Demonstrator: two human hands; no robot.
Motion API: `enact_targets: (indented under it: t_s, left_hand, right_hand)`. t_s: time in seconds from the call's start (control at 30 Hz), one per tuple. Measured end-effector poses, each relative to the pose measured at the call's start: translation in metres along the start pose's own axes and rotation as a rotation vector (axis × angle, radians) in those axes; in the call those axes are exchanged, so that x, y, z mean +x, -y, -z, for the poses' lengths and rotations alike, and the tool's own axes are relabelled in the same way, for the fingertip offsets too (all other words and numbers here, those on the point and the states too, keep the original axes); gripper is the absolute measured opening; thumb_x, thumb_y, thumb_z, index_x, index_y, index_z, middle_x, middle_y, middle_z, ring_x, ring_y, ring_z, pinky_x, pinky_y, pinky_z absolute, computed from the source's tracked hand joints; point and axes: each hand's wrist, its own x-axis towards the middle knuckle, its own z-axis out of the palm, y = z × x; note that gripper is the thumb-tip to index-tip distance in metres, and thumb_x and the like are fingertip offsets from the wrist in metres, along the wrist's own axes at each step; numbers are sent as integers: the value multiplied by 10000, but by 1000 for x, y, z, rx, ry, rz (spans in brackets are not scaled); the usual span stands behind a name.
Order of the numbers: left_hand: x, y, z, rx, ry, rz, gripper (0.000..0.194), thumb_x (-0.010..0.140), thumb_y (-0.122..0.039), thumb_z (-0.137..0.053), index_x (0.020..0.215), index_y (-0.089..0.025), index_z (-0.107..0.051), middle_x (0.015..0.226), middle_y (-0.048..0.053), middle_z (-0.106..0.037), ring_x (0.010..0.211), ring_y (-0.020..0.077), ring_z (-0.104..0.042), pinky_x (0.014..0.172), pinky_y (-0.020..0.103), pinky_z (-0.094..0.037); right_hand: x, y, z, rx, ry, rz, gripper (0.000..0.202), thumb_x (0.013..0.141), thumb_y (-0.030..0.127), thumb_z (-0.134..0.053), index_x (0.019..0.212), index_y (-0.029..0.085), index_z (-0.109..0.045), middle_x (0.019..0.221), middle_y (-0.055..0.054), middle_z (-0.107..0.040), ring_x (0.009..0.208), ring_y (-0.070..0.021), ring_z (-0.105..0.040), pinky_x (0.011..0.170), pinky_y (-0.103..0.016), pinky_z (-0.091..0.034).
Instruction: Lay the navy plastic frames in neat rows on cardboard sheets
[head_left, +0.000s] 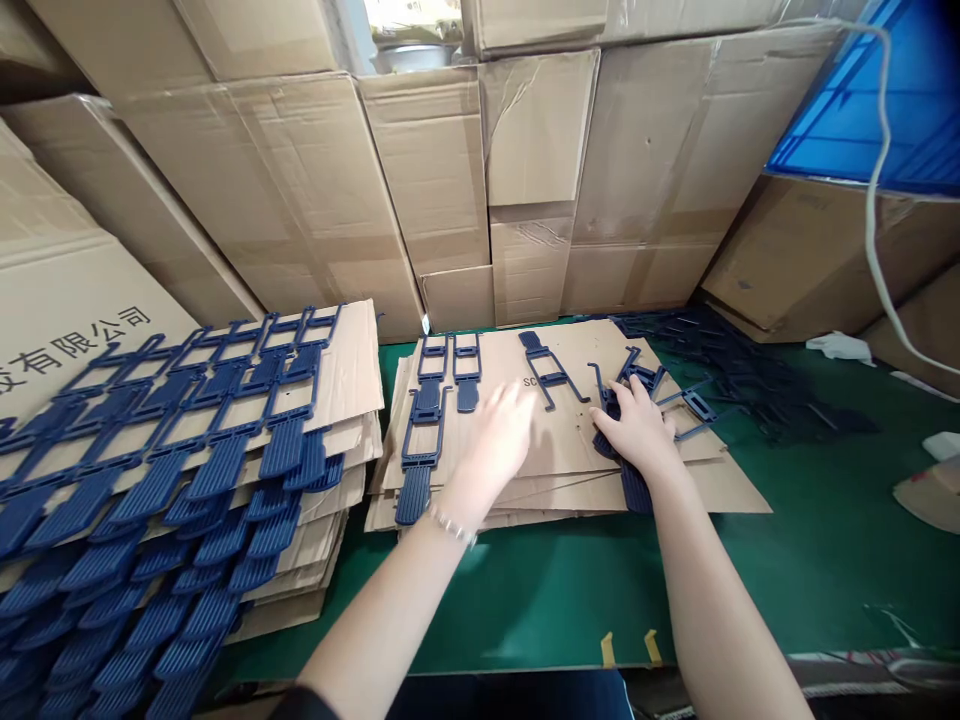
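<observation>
My left hand [501, 435] is over the cardboard sheet [495, 490], fingers forward and a little blurred, with nothing visible in them. Just beyond it to the right lies a dark blue plastic frame with a ribbed tab [553, 376], askew on the sheet. My right hand [639, 425] grips a cluster of similar dark blue plastic frames [636, 488], its thumb apart on the left side. The fingers and palm hide much of that cluster. To the left, more frames [424, 435] lie lined up on the same sheet.
A tall stack of cardboard layers with rows of blue frames [225, 420] stands left. A loose heap of frames [720, 370] lies on the green table [555, 610] at right. Cardboard boxes [300, 180] wall off the back; a white cable [874, 220] hangs at right.
</observation>
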Motion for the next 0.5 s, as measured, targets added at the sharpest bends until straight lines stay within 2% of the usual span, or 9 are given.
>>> enact_targets:
  t_s: [0.07,0.13,0.23,0.37,0.5]
  left_hand:
    - [43,-2,-10,4,23,-72,467,851,-10,-316,1276,-170,-429,1363,108,-442,1263,200,-386,997,368,-386]
    - [78,-1,-21,18,44,-114,526,824,42,-327,1305,-159,-396,1364,145,-425,1279,249,-355,971,437,-389]
    - [112,1,-37,12,71,-209,440,844,-23,-419,1255,-177,-453,1323,125,-453,1260,282,-362,949,505,-381]
    - [127,7,-52,-65,112,-332,234,848,-160,-520,1077,-168,-569,1172,74,-551,1119,232,-489,922,478,-408]
    - [127,20,-53,-228,73,-339,190,849,-183,-517,1027,-157,-579,1153,74,-555,1091,227,-500,924,477,-395]
  right_hand:
    - [-1,1,1,0,6,-3,584,822,500,-339,1339,233,-389,1486,-68,-161,1271,-334,-296,985,-600,-230]
    - [-1,2,2,-2,12,-9,582,823,499,-340,1340,237,-388,1486,-60,-160,1274,-326,-295,992,-593,-227]
    - [0,3,3,-12,15,-11,572,824,487,-351,1339,242,-389,1487,-53,-160,1267,-320,-308,993,-584,-233]
    - [2,3,3,-13,22,-5,574,827,480,-354,1344,234,-383,1487,-54,-156,1261,-319,-316,990,-582,-237]
    - [2,2,3,-9,12,-2,566,827,470,-362,1337,227,-397,1482,-66,-172,1262,-314,-316,999,-577,-229]
